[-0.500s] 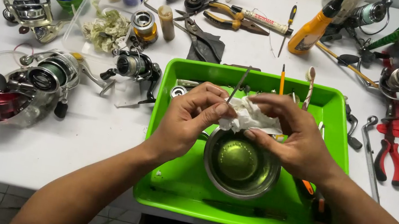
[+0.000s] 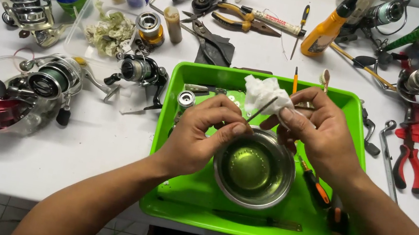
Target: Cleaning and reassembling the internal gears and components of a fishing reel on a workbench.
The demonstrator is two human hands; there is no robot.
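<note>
Thin metal rod [image 2: 261, 110] spans diagonally above steel bowl [image 2: 254, 168] in green tray [image 2: 169, 185], lower end pinched in left hand [image 2: 201, 133] fingers, upper end wrapped in white tissue [image 2: 263, 91] clamped by right hand [image 2: 319, 132].

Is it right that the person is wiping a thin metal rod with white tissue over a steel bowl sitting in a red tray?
Not quite: the tray is bright green, not red, as the head view shows. The rest holds: both hands work a thin rod with white tissue above the steel bowl.
</note>
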